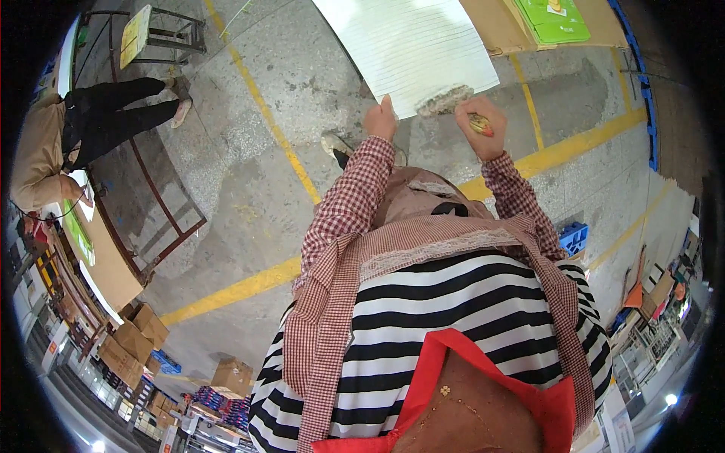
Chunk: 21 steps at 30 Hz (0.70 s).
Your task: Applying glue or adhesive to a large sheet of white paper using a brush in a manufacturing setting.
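Note:
Near the top middle lies a pale white sheet (415, 49) with fine parallel lines across it. My left hand (381, 119) is closed at the sheet's near left corner, thumb on top, fingers hidden beneath. My right hand (482, 128) is wrapped round the handle of a wide brush (445, 100). Its greyish bristles rest at the sheet's near edge, and the red-and-yellow handle end shows out of my fist.
Brown board and a stack of green printed sheets (557, 19) lie at the upper right. At the left, another person (45, 151) works at a table (113, 272). A stool (162, 39) stands behind them. Cardboard boxes (132, 343) sit lower left, a blue pallet (574, 238) right.

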Each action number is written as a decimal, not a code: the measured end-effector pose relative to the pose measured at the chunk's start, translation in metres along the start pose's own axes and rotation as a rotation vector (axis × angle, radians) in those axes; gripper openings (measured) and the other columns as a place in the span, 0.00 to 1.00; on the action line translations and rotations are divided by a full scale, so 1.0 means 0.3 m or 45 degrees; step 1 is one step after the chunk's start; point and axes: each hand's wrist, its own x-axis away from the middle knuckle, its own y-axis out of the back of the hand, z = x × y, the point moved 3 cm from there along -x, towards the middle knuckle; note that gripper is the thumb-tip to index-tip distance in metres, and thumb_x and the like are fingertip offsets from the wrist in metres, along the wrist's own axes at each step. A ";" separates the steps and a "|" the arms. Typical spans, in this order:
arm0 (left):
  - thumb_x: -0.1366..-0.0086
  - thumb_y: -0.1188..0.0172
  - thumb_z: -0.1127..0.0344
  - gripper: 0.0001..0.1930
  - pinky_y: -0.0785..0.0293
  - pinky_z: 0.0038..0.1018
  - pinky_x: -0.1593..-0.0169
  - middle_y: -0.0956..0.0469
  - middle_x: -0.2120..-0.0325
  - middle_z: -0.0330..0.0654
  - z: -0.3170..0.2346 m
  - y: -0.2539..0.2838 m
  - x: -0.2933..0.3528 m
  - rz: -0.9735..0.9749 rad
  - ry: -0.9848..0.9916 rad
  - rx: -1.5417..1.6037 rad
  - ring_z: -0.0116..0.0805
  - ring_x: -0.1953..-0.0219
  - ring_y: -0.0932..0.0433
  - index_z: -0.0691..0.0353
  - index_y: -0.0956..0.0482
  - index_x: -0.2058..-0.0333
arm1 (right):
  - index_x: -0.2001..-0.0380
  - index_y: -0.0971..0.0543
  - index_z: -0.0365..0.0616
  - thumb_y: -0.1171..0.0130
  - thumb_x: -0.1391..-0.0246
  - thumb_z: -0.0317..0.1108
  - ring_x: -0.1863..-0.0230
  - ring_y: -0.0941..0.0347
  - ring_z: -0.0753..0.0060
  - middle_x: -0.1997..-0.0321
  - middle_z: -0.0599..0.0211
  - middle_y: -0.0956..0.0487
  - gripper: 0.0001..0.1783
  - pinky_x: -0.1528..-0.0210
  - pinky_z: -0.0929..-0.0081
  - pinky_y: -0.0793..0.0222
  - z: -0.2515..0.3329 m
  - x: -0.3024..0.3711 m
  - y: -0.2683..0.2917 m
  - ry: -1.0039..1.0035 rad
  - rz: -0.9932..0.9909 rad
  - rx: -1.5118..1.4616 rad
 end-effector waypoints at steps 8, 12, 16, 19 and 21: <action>0.35 0.60 0.45 0.32 0.35 0.46 0.64 0.26 0.77 0.63 -0.003 0.023 -0.008 0.049 -0.003 0.051 0.59 0.71 0.26 0.75 0.23 0.74 | 0.79 0.27 0.37 0.40 0.58 0.21 0.75 0.32 0.72 0.77 0.64 0.26 0.05 0.72 0.77 0.37 -0.020 -0.023 0.010 -0.041 -0.021 -0.112; 0.36 0.52 0.46 0.30 0.37 0.33 0.81 0.31 0.89 0.43 0.025 0.009 -0.022 0.005 -0.036 0.172 0.33 0.87 0.32 0.71 0.26 0.82 | 0.79 0.27 0.37 0.40 0.58 0.20 0.74 0.31 0.73 0.76 0.65 0.26 0.05 0.71 0.77 0.36 -0.087 0.013 0.022 -0.128 0.129 -0.027; 0.36 0.52 0.46 0.29 0.38 0.31 0.82 0.32 0.90 0.42 0.062 0.040 -0.057 0.008 -0.005 0.346 0.31 0.87 0.33 0.70 0.26 0.82 | 0.79 0.27 0.37 0.40 0.58 0.20 0.74 0.31 0.73 0.76 0.66 0.26 0.05 0.69 0.77 0.35 -0.028 0.005 0.034 -0.149 0.100 -0.071; 0.36 0.51 0.45 0.28 0.38 0.29 0.82 0.31 0.89 0.41 0.031 0.059 -0.056 0.079 0.019 0.254 0.30 0.87 0.33 0.69 0.26 0.80 | 0.79 0.27 0.37 0.40 0.57 0.21 0.73 0.31 0.73 0.76 0.66 0.27 0.05 0.69 0.77 0.35 -0.058 -0.017 0.009 -0.176 -0.008 -0.104; 0.35 0.53 0.48 0.28 0.37 0.34 0.79 0.28 0.86 0.47 -0.037 0.055 -0.004 0.154 0.295 0.514 0.37 0.85 0.31 0.73 0.24 0.78 | 0.79 0.27 0.37 0.40 0.56 0.21 0.74 0.32 0.74 0.77 0.67 0.27 0.05 0.69 0.78 0.35 -0.094 0.018 0.028 -0.194 -0.064 -0.128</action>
